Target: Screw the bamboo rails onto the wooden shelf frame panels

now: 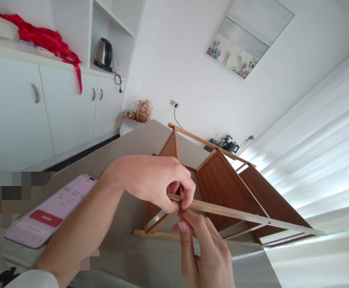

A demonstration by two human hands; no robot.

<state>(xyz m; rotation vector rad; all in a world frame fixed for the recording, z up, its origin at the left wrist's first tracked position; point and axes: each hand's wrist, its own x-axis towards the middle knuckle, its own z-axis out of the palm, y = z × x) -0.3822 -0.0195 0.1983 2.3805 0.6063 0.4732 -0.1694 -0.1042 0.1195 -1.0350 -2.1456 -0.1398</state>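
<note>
A wooden shelf unit (219,178), with brown panels and light-wood rails, lies on its side on the grey table. My left hand (150,178) is closed round the end of its near rail (231,209), thumb and fingertips pinching the corner there. Just below that corner, my right hand (206,244) pinches a thin, dark metal piece (180,212) between thumb and forefinger. It looks like a screw or bolt pointing up into the rail end; my fingers hide most of it. The fingertips of both hands almost meet at this spot.
Left of my forearm, a phone (50,212) with a running timer lies on the table (114,256). Behind stand white cabinets (66,100) with a kettle (104,54) and red ribbon (42,38). Black appliances (226,144) sit beyond the shelf. A white curtain (327,132) hangs at right.
</note>
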